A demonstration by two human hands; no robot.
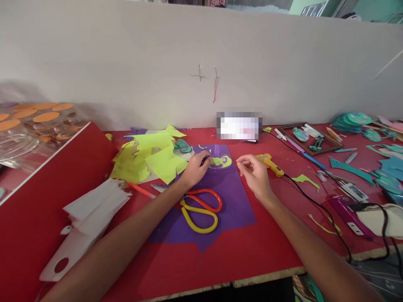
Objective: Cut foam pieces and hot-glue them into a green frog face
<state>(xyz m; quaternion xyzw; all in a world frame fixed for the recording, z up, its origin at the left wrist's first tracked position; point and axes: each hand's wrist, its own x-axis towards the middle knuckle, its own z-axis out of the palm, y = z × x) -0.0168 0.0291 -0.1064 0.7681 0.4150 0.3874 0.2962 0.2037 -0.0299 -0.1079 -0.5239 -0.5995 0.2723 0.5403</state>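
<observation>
My left hand (197, 167) rests on a purple sheet (220, 201), its fingertips pinched on the left end of a small yellow-green cut-out (221, 161). My right hand (254, 172) hovers just right of that cut-out with its fingers curled together; whether anything is in them I cannot make out. Scissors (201, 208) with one red and one yellow handle lie on the purple sheet under my left wrist. A yellow glue gun (270, 163) lies just behind my right hand.
Yellow-green paper scraps (147, 157) pile up at the left. White paper pieces (91, 209) lie near the left front. A black cord (315, 205) runs right from the glue gun. A wooden tray (310, 138) and teal cut-outs (352, 121) fill the right side.
</observation>
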